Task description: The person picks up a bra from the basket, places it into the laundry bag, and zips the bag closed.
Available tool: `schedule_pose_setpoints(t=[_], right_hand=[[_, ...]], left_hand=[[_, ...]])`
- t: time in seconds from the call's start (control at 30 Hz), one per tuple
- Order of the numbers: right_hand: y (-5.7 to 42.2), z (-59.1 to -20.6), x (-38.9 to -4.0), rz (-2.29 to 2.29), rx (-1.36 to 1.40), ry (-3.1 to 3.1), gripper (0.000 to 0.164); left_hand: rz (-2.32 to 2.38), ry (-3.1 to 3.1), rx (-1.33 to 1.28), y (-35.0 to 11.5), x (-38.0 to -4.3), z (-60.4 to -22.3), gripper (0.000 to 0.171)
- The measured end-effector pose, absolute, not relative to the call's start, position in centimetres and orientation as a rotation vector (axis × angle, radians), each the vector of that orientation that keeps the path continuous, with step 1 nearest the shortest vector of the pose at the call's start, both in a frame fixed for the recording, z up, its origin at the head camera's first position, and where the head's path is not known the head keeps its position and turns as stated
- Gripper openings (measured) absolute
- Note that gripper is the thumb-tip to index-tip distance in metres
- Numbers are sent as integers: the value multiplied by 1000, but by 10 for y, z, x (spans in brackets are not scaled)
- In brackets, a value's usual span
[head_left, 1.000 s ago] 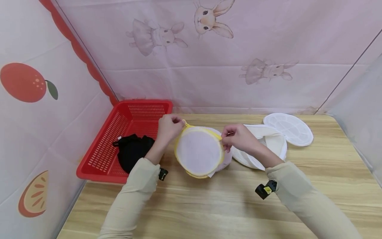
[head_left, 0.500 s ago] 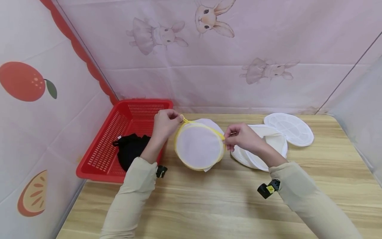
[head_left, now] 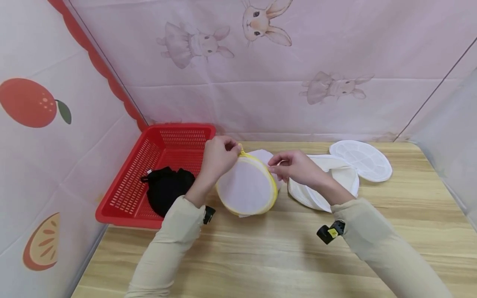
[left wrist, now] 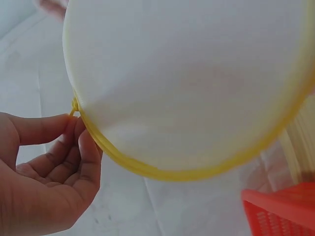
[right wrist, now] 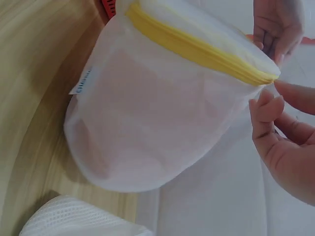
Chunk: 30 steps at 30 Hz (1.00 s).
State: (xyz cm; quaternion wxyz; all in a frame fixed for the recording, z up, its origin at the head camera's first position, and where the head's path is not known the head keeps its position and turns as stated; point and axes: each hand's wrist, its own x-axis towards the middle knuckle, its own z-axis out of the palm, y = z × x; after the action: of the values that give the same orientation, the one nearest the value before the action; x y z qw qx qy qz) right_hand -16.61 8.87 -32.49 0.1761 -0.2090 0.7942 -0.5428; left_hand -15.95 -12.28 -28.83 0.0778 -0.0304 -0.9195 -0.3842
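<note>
A round white mesh laundry bag (head_left: 246, 188) with a yellow zipper (right wrist: 192, 46) is held above the table, its round lid turned toward the head camera. Something pale pink shows through its side wall in the right wrist view. My left hand (head_left: 220, 155) pinches the yellow zipper pull (left wrist: 74, 105) between thumb and forefinger at the upper edge. At the right side of the rim, my right hand (head_left: 296, 167) has its thumb and forefinger at the zipper edge, pinching it there. A small printed label (right wrist: 83, 81) hangs from the bag's side.
At the left stands a red plastic basket (head_left: 128, 174) with a black cloth item (head_left: 167, 190) in it. Right of the bag lies an opened white mesh bag (head_left: 343, 178), its round lid (head_left: 361, 159) folded back on the wooden table (head_left: 261, 256).
The bag first lifted slightly, then moved with its lid tilting to the right. My left hand has shifted right with the zipper pull; my right hand has moved a little left along the rim.
</note>
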Motion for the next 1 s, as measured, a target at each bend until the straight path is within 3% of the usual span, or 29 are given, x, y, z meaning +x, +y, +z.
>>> schedule_pose_setpoints(t=[0.5, 1.0], right_hand=[[78, -313, -166, -1494, -643, 2286, 5], [83, -314, -167, -1585, -611, 2240, 4]], left_hand=[[-967, -2884, -204, -100, -149, -282, 10], [-1239, -2782, -21, -115, -161, -295, 12]])
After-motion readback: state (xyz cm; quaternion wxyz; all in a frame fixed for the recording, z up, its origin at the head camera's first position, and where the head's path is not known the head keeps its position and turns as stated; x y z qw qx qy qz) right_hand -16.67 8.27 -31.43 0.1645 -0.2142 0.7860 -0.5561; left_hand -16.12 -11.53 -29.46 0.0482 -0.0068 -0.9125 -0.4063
